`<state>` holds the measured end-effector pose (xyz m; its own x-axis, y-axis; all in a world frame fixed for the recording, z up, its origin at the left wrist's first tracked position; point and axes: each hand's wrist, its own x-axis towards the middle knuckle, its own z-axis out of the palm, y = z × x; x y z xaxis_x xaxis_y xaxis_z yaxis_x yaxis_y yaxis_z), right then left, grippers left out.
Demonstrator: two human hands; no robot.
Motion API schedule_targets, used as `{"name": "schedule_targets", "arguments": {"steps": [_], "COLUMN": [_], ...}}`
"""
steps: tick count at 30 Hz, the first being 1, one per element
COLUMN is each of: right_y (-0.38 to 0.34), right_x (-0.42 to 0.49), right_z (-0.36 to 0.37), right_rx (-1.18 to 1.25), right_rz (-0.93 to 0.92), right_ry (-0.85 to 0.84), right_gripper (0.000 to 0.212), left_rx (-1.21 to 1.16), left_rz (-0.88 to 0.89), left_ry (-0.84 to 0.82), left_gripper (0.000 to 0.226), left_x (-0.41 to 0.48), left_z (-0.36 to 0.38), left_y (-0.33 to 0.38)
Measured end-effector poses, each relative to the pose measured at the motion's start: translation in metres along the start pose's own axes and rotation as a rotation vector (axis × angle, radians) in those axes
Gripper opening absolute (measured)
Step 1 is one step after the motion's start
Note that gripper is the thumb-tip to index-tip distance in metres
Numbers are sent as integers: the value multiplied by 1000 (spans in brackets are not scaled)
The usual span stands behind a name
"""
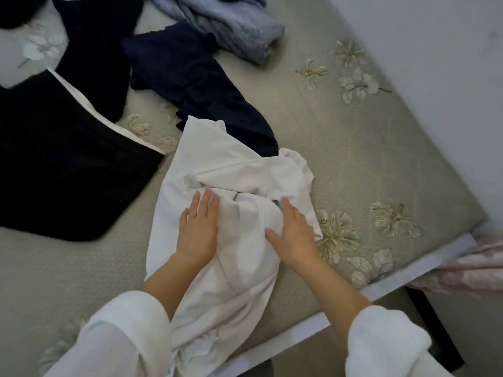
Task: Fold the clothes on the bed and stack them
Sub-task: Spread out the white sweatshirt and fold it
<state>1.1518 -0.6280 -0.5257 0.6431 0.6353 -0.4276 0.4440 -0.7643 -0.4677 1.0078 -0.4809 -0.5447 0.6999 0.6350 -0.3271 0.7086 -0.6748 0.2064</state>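
Head camera looks down my two arms in soft white sleeves. Closest to me, the bottom end of the long white cotton garment hangs over the pale bed edge. I think that is because it is too long to lie flat yet.

My left hand lies flat on the white garment, fingers straight and together, holding nothing. My right hand lies flat on it too, near the left one, thumb spread out and fingers straight. I think both hands press down to keep the cloth from sliding and to rub the bumps smooth before I fold. Just past my fingertips the white garment is bunched up in big wrinkles, so it is not folded yet.

Under the white garment is the grey bed cover with pale flowers. Left of the white garment sits a flat black folded piece with a white strip along its edge. It looks done, and I guess it is the start of the stack. Behind the white garment, touching its far end, is a dark blue crumpled garment. Farther behind and to the left lies another black garment, spread loose. Farthest behind the white garment is a light blue-grey fuzzy garment, bunched in a lump. I think these three need folding too, so most of the job is left.
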Motion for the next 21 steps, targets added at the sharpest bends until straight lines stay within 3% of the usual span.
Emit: {"name": "schedule_targets", "arguments": {"steps": [2, 5, 8, 11, 13, 14, 15, 17, 18, 19, 21], "right_y": [2, 2, -1, -1, -1, -2, -4, -14, -22, -34, -58], "right_x": [13, 11, -8, -18, -16, -14, -10, 0, 5, 11, 28], "right_z": [6, 18, 22, 16, 8, 6, 4, 7, 9, 12, 19], "right_rx": [-64, 37, 187, 139, 195, 219, 218, 182, 198, 221, 236], "right_rz": [-66, -208, -185, -132, 0, 42, 45, -16, -56, -99, -190], "right_ry": [-35, -102, -377, -787, -1015, -999, -875, -479, -297, -170, -55], "right_gripper": [53, 7, 23, 22, 12, 13, 17, 22, 22, 19, 15], "left_rx": [146, 89, 1, -28, -149, -245, -363, -522, -561, -596, -594], "left_rz": [95, 200, 136, 14, -70, -110, -170, -314, -344, -363, -349], "left_ry": [-68, -142, -276, -681, -896, -877, -753, -328, -198, -192, -408], "left_gripper": [31, 20, 11, 15, 17, 16, 13, 18, 31, 48, 64], "left_x": [14, 14, -4, -30, -45, -51, -53, -51, -47, -42, -35], "left_z": [1, -5, -24, -44, -47, -46, -45, -40, -37, -34, -19], "left_y": [-8, -25, -49, -66, -74, -77, -80, -82, -80, -76, -65]}}
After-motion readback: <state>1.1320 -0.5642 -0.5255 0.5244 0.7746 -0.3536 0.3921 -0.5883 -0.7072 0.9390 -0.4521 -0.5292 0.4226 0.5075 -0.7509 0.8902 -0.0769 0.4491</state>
